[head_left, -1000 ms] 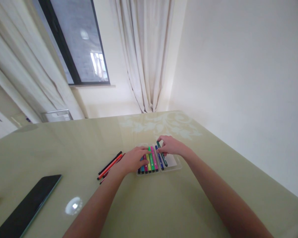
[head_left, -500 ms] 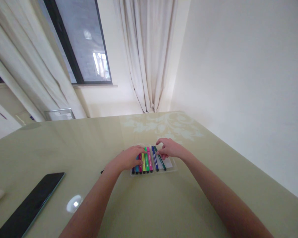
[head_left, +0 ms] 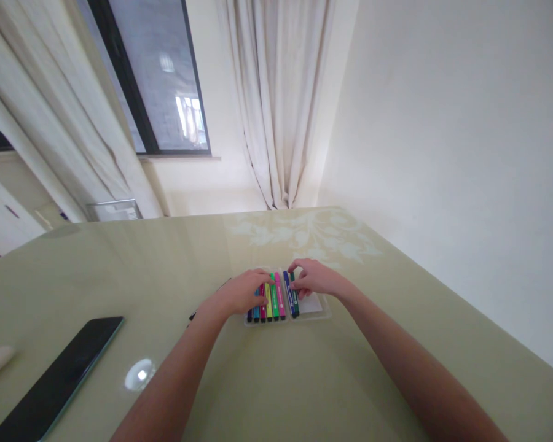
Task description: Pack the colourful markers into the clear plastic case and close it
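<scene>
L hand (head_left: 245,292), fingers spread, over bright markers (head_left: 274,302) in left half of clear case (head_left: 314,317); R hand (head_left: 317,277), fingers bent at dk-green marker (head_left: 295,304), right half, pinch unclear; apparently aligning it w/ blue marker (head_left: 290,296), next move calling for light touch

Pale plain wall (head_left: 451,153) on the right, dark-framed window (head_left: 161,73) at upper left between a cream left curtain (head_left: 50,110) and a gathered middle curtain (head_left: 281,92), glossy greenish table (head_left: 313,380) below, its far end bearing a whitish floral pattern (head_left: 304,232), light soft and even.
</scene>
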Tool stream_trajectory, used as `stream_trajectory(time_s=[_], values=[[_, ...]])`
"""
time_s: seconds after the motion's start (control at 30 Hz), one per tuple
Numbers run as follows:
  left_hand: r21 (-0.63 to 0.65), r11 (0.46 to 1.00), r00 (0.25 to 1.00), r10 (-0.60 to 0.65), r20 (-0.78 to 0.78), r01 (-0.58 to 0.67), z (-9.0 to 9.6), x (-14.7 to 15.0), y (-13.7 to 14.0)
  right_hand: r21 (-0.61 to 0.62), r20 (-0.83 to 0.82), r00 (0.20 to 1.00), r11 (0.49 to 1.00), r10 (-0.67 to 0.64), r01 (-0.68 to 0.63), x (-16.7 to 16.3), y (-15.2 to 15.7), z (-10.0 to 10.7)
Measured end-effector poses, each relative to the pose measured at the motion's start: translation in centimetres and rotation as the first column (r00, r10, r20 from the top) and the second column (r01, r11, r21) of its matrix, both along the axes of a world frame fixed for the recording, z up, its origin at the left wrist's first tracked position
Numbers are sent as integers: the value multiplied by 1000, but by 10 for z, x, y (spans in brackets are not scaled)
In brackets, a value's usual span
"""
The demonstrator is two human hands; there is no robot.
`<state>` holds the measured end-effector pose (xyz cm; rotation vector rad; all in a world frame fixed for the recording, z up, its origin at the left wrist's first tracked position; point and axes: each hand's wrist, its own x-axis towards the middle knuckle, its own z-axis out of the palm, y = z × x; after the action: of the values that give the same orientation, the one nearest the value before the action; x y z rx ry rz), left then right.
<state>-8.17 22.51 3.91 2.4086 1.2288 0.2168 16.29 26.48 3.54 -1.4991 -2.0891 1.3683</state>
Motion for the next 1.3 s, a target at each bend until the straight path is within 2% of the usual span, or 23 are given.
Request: stream_trajectory(time_s=[0.23,0.57,0.77,0.97,1.1,1.2,1.3], values=[[-17,1000,1000,3,24,-3,-1,-1,0,15,21,998,998,66,-67,3,-1,2],[-15,1000,1000,-9,15,9,-1,-2,2,174,148,986,979,80,-106,1,-2,5],[-2,1000,1000,-18,23,18,-4,-3,4,174,213,976,981,46,-84,-2,-5,8],[-2,1000,999,-27,39,27,-5,-2,5,178,146,989,983,24,-50,-1,-2,1],[-11,1000,999,-17,50,18,-3,-2,5,185,160,987,981,21,-51,0,-1,2],[-2,999,996,54,68,-54,3,-10,5,122,173,982,988,75,-97,4,-2,10],[58,962,964,266,9,-266,7,-28,6,60,180,971,984,154,-167,8,-4,18]])
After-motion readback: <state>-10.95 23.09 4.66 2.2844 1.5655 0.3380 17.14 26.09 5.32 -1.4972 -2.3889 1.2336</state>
